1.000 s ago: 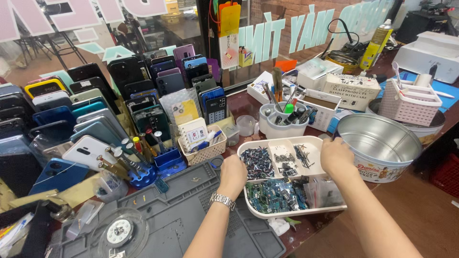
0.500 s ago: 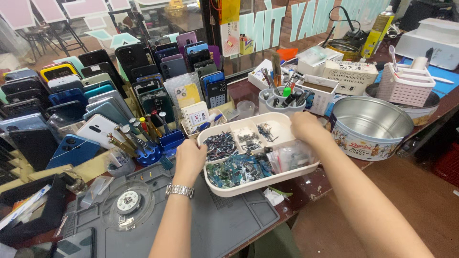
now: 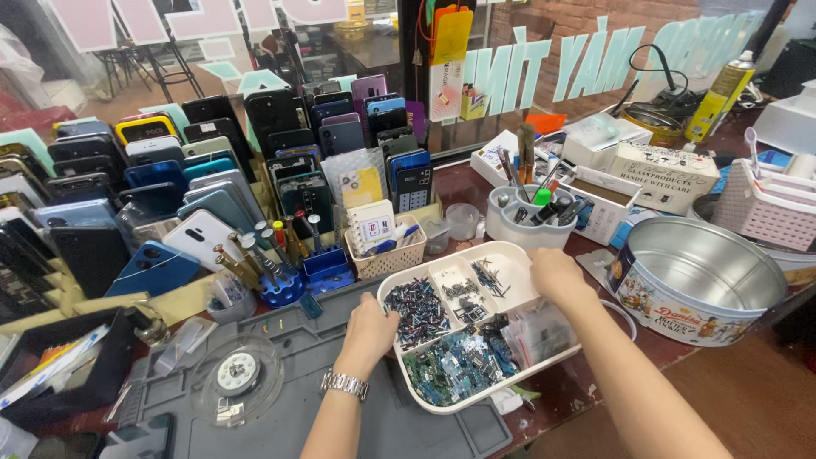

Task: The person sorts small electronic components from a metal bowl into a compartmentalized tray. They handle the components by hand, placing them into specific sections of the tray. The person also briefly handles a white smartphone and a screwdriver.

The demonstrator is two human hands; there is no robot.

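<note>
Since a second ago the white divided tray (image 3: pixel 476 340) has come off the far side of the bench toward me; it now sits with its near-left corner over the grey work mat (image 3: pixel 340 399) and its near-right edge close to the table's front edge. My left hand (image 3: pixel 367 327) grips the tray's left rim, fingers curled over it, wrist bent slightly back, watch (image 3: pixel 344 384) on the forearm. My right hand (image 3: pixel 554 272) clasps the far-right rim, fingers folded over the edge, forearm running diagonally in from lower right. Both hands are closed on the tray.

Compartments hold small dark screws and parts at the left and back, blue-green circuit boards (image 3: pixel 455 365) at the front, and clear bags on the right; I cannot tell their contents.

Room is tight. The round metal tin (image 3: pixel 705 280) stands just beside my right arm. The white tool cup (image 3: pixel 531 219) is just behind the tray, the small woven basket (image 3: pixel 387 255) near its far-left corner. The blue screwdriver stand (image 3: pixel 280 285) lies to the left, apart from the tray. Bare mat lies in front of my left wrist. Rows of phone backs (image 3: pixel 170 195) fill the far left.
</note>
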